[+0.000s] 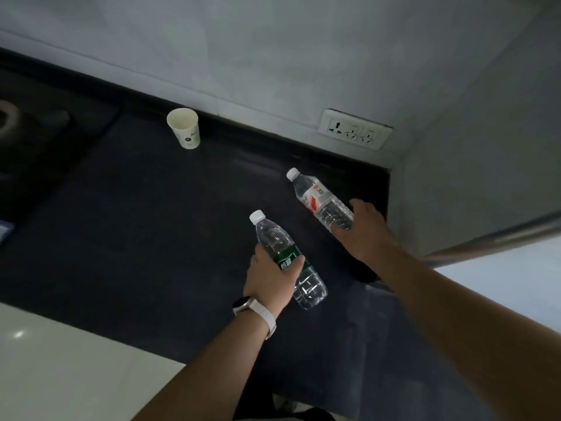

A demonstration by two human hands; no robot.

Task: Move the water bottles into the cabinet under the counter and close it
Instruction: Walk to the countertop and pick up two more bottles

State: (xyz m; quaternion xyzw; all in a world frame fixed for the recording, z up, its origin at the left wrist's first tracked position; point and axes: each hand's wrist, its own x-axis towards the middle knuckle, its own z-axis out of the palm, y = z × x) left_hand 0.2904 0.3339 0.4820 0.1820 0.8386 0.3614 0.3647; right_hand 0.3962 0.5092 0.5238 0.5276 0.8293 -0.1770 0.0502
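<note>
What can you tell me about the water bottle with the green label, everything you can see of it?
The green-label bottle is clear, ribbed plastic with a white screw cap, still on, and a dark green band with white characters around its middle. It looks filled with water. It tilts, cap pointing up and left in the view, above the dark counter. The left hand, with a white watch at the wrist, is wrapped around the label; whether the base touches the counter cannot be told.
</note>
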